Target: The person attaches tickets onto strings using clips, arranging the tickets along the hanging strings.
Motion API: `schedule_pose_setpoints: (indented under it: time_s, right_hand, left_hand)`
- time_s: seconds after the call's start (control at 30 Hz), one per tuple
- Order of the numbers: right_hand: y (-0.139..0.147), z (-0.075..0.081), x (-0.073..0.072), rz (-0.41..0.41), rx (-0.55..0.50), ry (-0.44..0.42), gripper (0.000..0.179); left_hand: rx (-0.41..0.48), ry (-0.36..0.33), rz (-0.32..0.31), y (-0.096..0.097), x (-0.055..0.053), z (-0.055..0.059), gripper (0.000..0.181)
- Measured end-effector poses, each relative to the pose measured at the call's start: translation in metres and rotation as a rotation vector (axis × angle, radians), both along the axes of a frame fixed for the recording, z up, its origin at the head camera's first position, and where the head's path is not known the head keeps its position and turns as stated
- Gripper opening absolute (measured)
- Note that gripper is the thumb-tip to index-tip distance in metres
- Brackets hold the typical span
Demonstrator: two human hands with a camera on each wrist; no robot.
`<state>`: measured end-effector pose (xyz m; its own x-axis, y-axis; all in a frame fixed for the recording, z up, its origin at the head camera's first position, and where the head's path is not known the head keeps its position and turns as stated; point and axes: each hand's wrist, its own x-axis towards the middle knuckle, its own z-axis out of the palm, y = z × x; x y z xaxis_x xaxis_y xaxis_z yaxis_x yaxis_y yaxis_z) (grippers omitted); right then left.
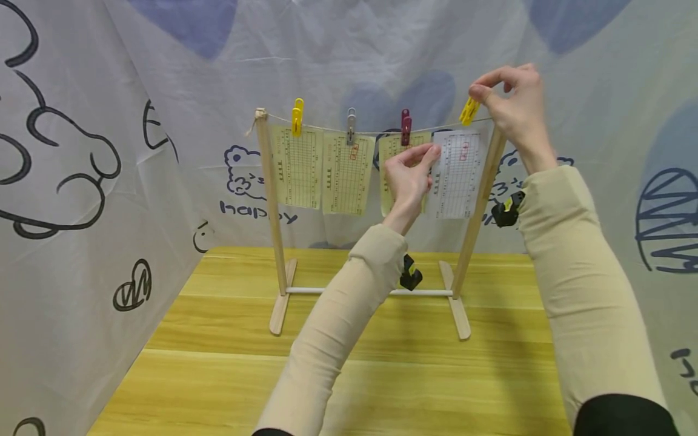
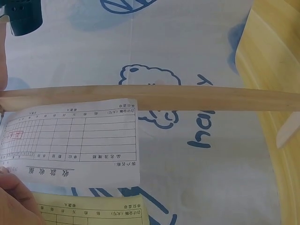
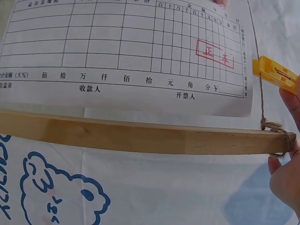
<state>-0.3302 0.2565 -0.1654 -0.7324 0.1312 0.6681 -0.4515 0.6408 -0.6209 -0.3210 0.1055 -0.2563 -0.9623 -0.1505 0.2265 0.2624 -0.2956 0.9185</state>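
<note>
My left hand (image 1: 406, 181) pinches the left edge of a white receipt sheet (image 1: 460, 181) with printed rows and a red stamp. The sheet is upright just below a thin string, beside the right wooden post. My right hand (image 1: 520, 106) pinches a yellow clothespin (image 1: 469, 111) from above at the string. In the right wrist view the clothespin (image 3: 279, 72) crosses the string (image 3: 260, 98) by the sheet's top edge; whether it grips the paper, I cannot tell. My left fingertips (image 2: 16, 190) show at the lower left of the left wrist view.
Three yellowish receipts hang to the left under a yellow clothespin (image 1: 297, 118), a grey clothespin (image 1: 351, 127) and a dark red clothespin (image 1: 406, 127). The wooden stand has a left post (image 1: 272, 206), a right post (image 1: 480, 206) and a white crossbar (image 1: 305, 290), on a wood-grain table (image 1: 218, 375).
</note>
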Motion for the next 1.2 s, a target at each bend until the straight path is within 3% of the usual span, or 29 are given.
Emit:
schedule_pose_setpoints:
  time_s: [0.53,0.8,1.0,1.2]
  right_hand:
    - [-0.0019,0.001,-0.0027,-0.052,0.088,-0.094,0.033]
    - [-0.0013,0.0028,-0.0021,-0.075,0.113,-0.203,0.036]
    - [-0.0001,0.0034,-0.0007,-0.059,0.106,-0.259,0.037]
    - [0.0008,0.0033,-0.0008,-0.028,0.132,-0.255,0.036]
  left_hand:
    - [-0.004,-0.024,0.02,0.0013,-0.0026,0.0005,0.016]
    - [-0.008,-0.038,0.022,0.0019,-0.0045,0.0006,0.016]
    - [0.003,-0.032,0.023,0.0018,-0.0049,0.0005,0.016]
    - [-0.008,-0.044,0.022,0.0016,-0.0041,0.0014,0.016]
